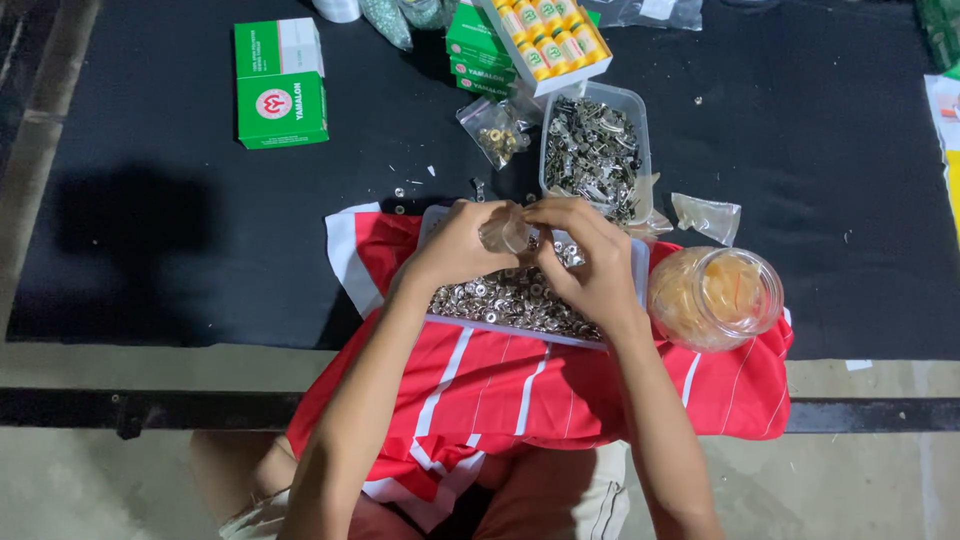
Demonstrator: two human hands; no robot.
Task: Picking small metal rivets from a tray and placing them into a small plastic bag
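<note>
Both hands, left [455, 245] and right [590, 262], pinch a small clear bag [506, 232], its long axis tilted up-left

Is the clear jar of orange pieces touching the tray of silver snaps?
Apart. The head view shows a strip of red striped cloth between the jar and the tray's right rim; the right hand works over the tray, clear of the jar.
</note>
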